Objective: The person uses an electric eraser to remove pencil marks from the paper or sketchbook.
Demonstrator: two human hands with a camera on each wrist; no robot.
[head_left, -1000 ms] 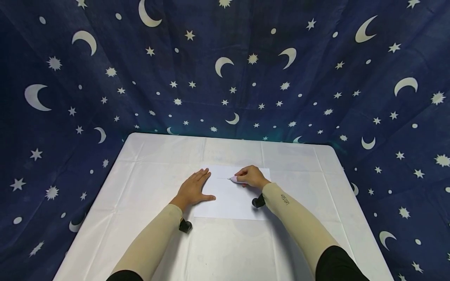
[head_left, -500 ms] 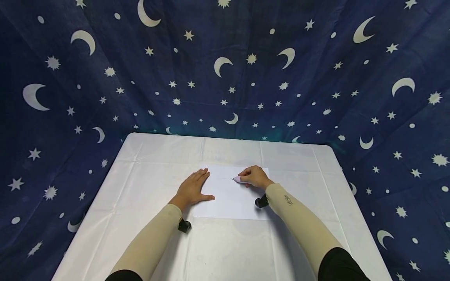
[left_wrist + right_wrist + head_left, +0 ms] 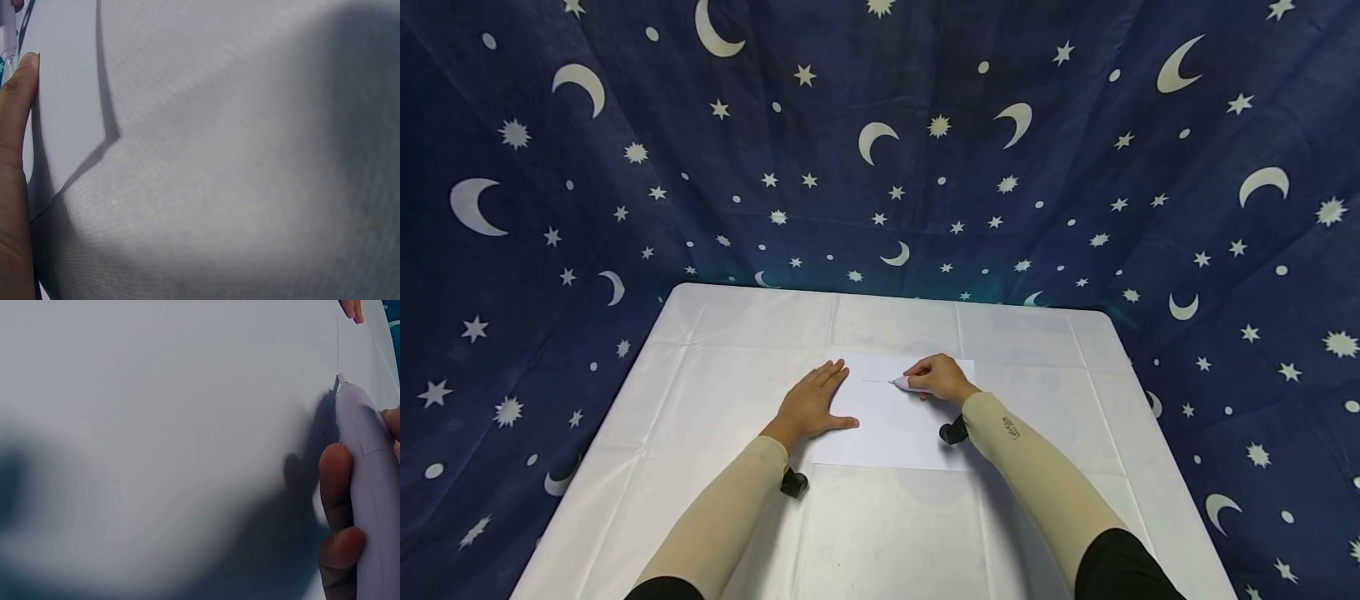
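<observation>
A white sheet of paper (image 3: 880,433) lies on the table, with a thin dark line (image 3: 337,340) drawn across its upper part. My left hand (image 3: 811,404) rests on the sheet's left side, fingers straight and thumb spread to the right. In the left wrist view, the left thumb (image 3: 17,103) shows at the left edge. My right hand (image 3: 942,379) grips a thick, pale purple electric eraser (image 3: 372,487), its fingers curled round the body. The eraser's small white tip (image 3: 342,379) is at the paper, just beyond the line's near end.
A white cloth with fold creases covers the table (image 3: 730,358). Behind and beside it hangs a dark blue curtain (image 3: 820,217) with moons and stars. Small black cameras sit at both wrists. A few tiny dark specks dot the paper.
My right hand shifts slightly right with the electric eraser by half a second ago, then back left along the line. The left hand and the paper stay in place.
</observation>
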